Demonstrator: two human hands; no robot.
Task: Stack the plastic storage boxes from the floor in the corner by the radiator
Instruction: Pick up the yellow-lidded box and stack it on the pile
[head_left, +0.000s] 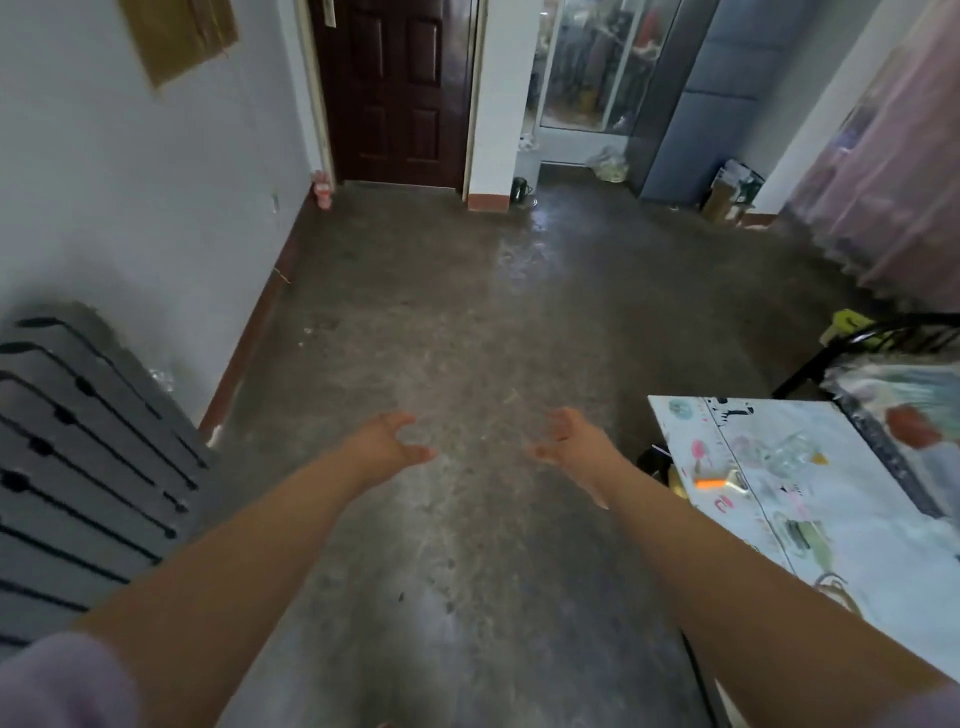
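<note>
Your left hand (389, 441) is out in front of you, near the middle at about 7 o'clock. Your right hand (566, 447) is beside it at about 5 o'clock, with a gap between them. Both palms face each other. The fingers on both hands are loosely bent and hold nothing. Both hands hang over the bare grey floor (467, 312) and touch nothing. The radiator (78, 457) is at 8 o'clock, against the white wall (130, 182). You cannot tell from here where the boxes are. A dark door (400, 88) is at 12 o'clock, far across the floor. A table (841, 519) with a cloth full of pictures is at 4 o'clock, close to your right arm. A pink curtain (893, 156) hangs at 2 o'clock.
</note>
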